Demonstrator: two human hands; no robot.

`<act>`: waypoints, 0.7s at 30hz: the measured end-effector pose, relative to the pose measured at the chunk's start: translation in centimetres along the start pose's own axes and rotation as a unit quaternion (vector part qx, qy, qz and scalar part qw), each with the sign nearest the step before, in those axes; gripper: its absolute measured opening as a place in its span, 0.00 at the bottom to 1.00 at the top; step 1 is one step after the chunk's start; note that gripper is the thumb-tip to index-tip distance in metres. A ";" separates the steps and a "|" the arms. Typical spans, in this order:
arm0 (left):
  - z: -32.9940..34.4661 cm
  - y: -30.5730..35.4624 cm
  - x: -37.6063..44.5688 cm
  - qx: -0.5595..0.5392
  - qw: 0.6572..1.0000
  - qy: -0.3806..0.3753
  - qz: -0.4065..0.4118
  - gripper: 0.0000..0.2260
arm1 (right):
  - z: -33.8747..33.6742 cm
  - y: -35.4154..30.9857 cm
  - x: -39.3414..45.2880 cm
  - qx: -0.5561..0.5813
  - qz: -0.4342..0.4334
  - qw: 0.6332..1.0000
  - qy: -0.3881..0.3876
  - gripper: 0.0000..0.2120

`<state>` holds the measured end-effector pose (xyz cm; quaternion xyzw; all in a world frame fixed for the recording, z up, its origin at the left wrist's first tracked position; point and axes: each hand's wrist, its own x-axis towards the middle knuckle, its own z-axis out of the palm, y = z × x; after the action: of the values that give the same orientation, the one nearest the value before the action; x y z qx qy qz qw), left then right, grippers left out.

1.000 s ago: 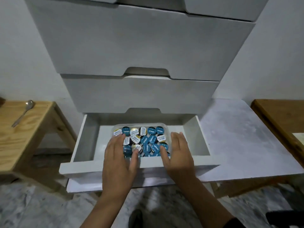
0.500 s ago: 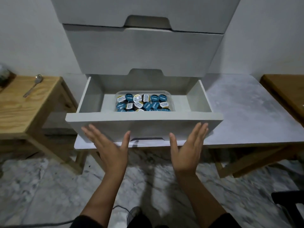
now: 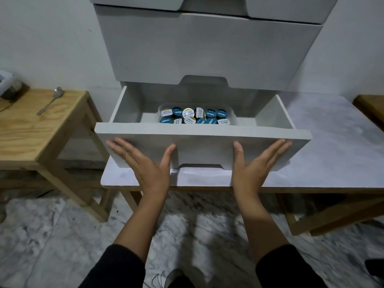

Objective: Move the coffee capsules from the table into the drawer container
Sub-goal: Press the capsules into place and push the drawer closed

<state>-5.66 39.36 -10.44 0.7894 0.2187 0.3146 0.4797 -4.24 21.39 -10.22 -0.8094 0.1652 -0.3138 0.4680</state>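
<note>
coffee capsules [image 3: 195,117] fill a clear container [image 3: 232,113] inside the pulled-out drawer [image 3: 203,146], beyond both hands. left hand [image 3: 145,165] and right hand [image 3: 255,165] lie flat, fingers spread, against the drawer's front panel.

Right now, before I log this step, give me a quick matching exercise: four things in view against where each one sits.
Things:
1. coffee capsules
2. spoon
3. left hand
4. right hand

Places:
A. flat against the right part of the drawer front
B. on the wooden side table
C. in the clear container inside the open drawer
D. flat against the left part of the drawer front

Pairs: 1-C, 2-B, 3-D, 4-A
</note>
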 end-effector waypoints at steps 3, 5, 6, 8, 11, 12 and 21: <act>0.9 0.3 1.5 0.005 1.000 -0.003 0.007 0.54 | 1.2 -0.4 1.2 0.004 -0.006 1.000 -0.001 0.48; 1.6 0.4 2.8 0.012 1.000 -0.008 0.016 0.55 | 1.9 -0.8 2.2 0.000 -0.007 1.000 -0.002 0.48; 2.0 0.5 3.4 0.016 1.000 -0.010 0.018 0.55 | 2.3 -1.1 2.8 -0.003 -0.006 1.000 0.000 0.48; 2.7 0.8 4.6 0.019 1.000 -0.013 0.017 0.54 | 3.1 -1.6 3.8 -0.009 -0.002 1.000 0.003 0.48; 3.8 1.2 5.9 0.025 0.999 -0.019 0.017 0.54 | 4.4 -1.9 5.4 -0.011 0.002 1.000 -0.013 0.47; 4.3 1.3 6.4 0.025 0.999 -0.022 0.018 0.54 | 4.8 -1.9 6.0 -0.012 0.003 1.000 -0.017 0.47; 8.3 1.0 10.9 0.023 0.999 -0.025 0.027 0.54 | 9.0 -1.2 10.3 -0.015 -0.013 1.000 0.002 0.47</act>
<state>7.90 40.83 -9.27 0.8132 0.1926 0.3026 0.4582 9.40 22.07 -8.81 -0.8177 0.1599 -0.3193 0.4514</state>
